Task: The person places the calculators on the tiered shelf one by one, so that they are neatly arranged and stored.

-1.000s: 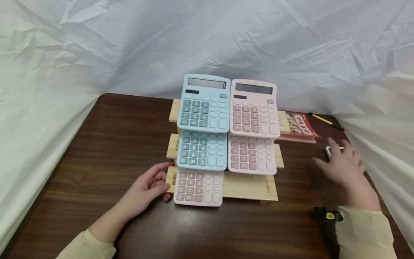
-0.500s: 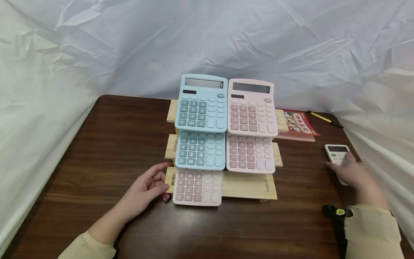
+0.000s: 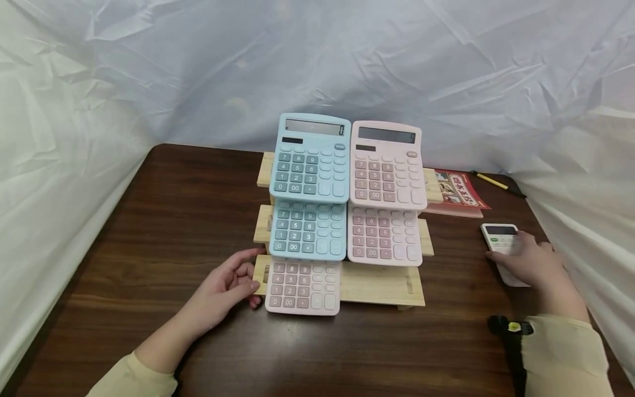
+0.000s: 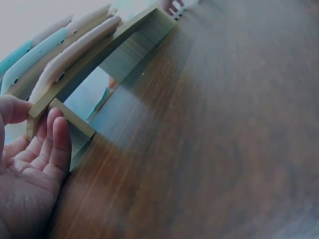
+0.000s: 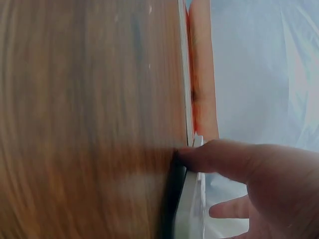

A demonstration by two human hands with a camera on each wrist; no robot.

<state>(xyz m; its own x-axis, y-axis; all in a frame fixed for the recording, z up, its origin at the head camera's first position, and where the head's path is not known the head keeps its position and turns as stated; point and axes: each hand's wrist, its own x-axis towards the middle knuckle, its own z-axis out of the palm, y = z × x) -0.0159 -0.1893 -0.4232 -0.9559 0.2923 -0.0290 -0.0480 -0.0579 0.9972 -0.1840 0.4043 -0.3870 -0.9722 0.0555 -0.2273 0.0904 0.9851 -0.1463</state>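
My left hand grips the left end of the lowest tier of a tiered wooden stand. In the left wrist view its thumb lies on the board and the fingers curl below. At the far right, my right hand holds a white calculator with a dark screen, thumb on the left edge; part of it is hidden under the hand. On the stand, a blue calculator and a pink calculator fill the top tier. Another blue and pink pair sits on the middle tier, and one pink calculator at lower left.
Behind the stand's right side lie a red booklet and a yellow-and-black pen. A white sheet hangs around the back and sides of the dark wooden table.
My right hand has come down onto the white calculator at the right, taken hold of it and moved it slightly left. The left hand stays at the stand.
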